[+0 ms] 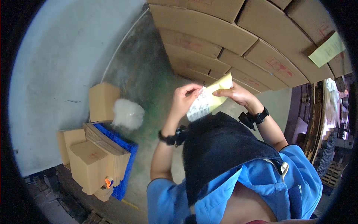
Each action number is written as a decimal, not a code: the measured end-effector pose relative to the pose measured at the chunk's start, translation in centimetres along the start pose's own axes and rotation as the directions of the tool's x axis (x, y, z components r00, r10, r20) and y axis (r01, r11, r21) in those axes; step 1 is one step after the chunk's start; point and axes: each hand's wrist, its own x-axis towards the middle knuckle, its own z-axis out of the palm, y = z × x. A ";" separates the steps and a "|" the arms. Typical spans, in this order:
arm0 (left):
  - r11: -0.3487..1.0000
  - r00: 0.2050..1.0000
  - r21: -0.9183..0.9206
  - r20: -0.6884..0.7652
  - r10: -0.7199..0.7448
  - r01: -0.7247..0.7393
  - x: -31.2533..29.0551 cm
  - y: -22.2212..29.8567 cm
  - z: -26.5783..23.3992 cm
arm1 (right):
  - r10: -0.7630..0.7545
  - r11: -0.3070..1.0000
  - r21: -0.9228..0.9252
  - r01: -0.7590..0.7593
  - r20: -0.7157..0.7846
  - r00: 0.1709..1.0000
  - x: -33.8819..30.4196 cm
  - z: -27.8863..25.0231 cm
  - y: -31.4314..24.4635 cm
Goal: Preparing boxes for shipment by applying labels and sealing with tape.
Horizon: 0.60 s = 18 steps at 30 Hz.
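In front of my chest I hold a yellow sheet of paper [220, 85] together with a white printed sheet [199, 105], which curls below and to its left. My right hand [240, 96] grips the yellow sheet, thumb on top and fingers behind it. The fingertips of my left hand [184, 99] are pinched at the upper edge of the white sheet. Whether the two sheets are joined, I cannot tell. Both wrists carry black straps with small devices.
Stacked cardboard boxes [201, 28] rise ahead, with another yellow sheet [327, 49] on one at the right. At left, cartons [87, 164], flattened cardboard [112, 143] and an orange tape dispenser [108, 182] sit around a blue pallet [125, 179], near a white plastic bundle [128, 114].
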 end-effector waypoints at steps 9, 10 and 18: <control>0.926 0.949 -0.339 -0.200 -0.245 0.168 0.4 0.9 -3.4 | 0.017 1.000 0.010 -0.018 0.108 0.994 2.6 1.6 -0.5; 0.910 0.923 -0.386 -0.276 -0.270 0.150 0.9 1.2 -3.9 | 0.016 1.000 0.009 -0.017 0.117 0.993 3.0 1.3 -0.6; 0.747 0.765 -0.663 -0.459 -0.451 0.043 2.3 0.6 -9.4 | 0.078 0.992 -0.109 -0.059 0.176 0.981 6.2 -1.2 0.4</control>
